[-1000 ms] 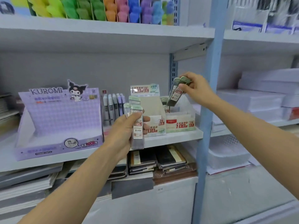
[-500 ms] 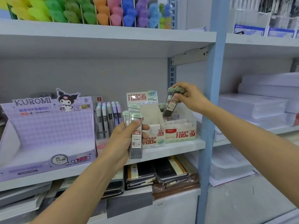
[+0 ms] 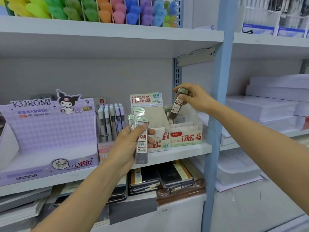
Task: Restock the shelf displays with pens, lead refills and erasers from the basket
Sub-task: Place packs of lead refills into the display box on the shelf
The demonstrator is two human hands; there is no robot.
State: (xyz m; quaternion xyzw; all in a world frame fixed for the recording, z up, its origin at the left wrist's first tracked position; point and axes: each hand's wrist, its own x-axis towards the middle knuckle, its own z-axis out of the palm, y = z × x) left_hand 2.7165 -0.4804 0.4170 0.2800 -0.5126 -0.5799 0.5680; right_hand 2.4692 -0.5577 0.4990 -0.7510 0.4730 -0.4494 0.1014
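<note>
My left hand (image 3: 128,144) grips a bunch of lead refill cases (image 3: 141,141), upright, in front of the 0.5 display box (image 3: 158,136) on the middle shelf (image 3: 184,152). My right hand (image 3: 195,97) pinches one lead refill case (image 3: 176,106) by its top, tilted, just above the 0.7 display box (image 3: 187,134). That box holds another case or two at its back. The basket is out of view.
A purple Kuromi display box (image 3: 46,136) stands at the left of the shelf, with a pack of mechanical pencils (image 3: 111,121) beside it. A blue shelf post (image 3: 217,114) rises right of my right hand. Notebooks (image 3: 163,178) lie below; coloured items (image 3: 100,10) line the top shelf.
My right hand has carried its refill case down and a little left, closer to the 0.7 box. The left hand with its bunch has stayed roughly where it was.
</note>
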